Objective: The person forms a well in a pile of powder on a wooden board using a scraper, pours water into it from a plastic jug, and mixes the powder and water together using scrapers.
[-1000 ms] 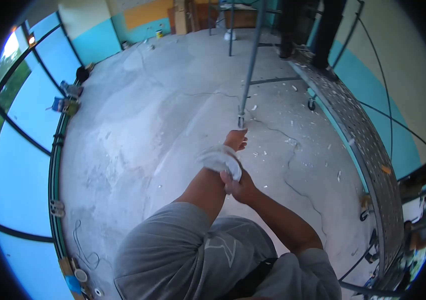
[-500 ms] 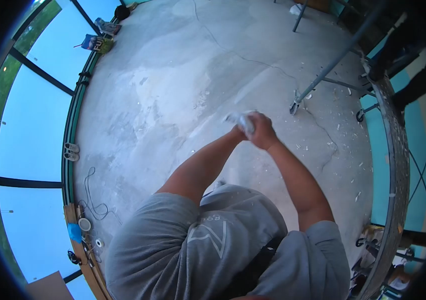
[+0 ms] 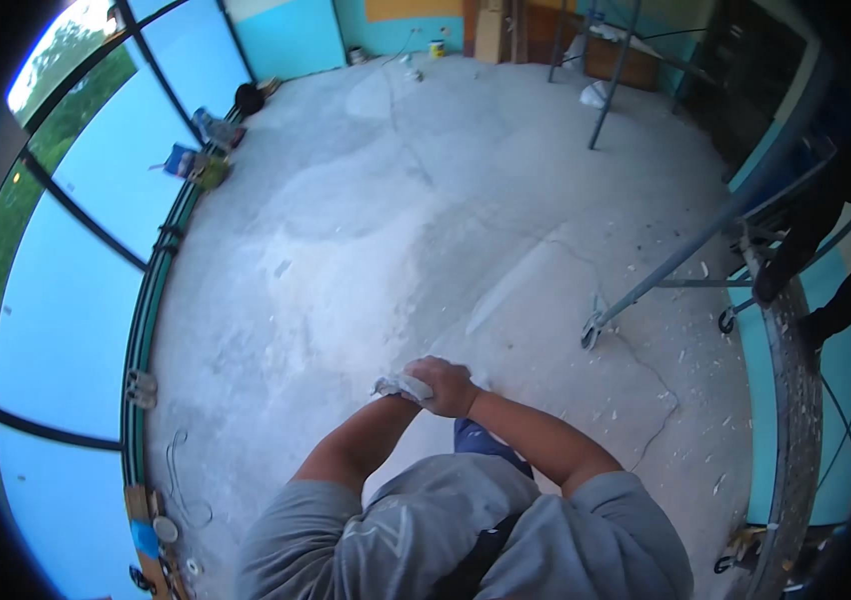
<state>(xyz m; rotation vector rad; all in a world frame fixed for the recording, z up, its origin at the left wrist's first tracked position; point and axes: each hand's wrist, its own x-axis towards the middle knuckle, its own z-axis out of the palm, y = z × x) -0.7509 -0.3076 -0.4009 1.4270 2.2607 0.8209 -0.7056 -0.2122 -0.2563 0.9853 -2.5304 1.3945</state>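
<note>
In front of my belly, my two hands meet low in the head view. My right hand (image 3: 443, 387) is closed over a crumpled white cloth-like thing (image 3: 404, 386), whose exact kind I cannot make out. Below and behind it, my left hand (image 3: 401, 398) is mostly covered by the white thing and my right hand, and its fingers are hidden. The white thing lies between the two hands, with a loose edge poking out on the left. Pale, dusty concrete floor (image 3: 346, 270) spreads out beneath them.
A wheeled scaffold leg (image 3: 646, 285) stands to the right, beside a long plank (image 3: 796, 400) with a person's dark-clad legs (image 3: 831, 290) over it. A cable (image 3: 661, 420) and white scraps lie on the floor. Along the left windows are shoes (image 3: 142, 388) and bags (image 3: 191, 163).
My view has tilted up, so the far wall now shows. My joined hands sit lower and further left in view, still together around the white thing.
</note>
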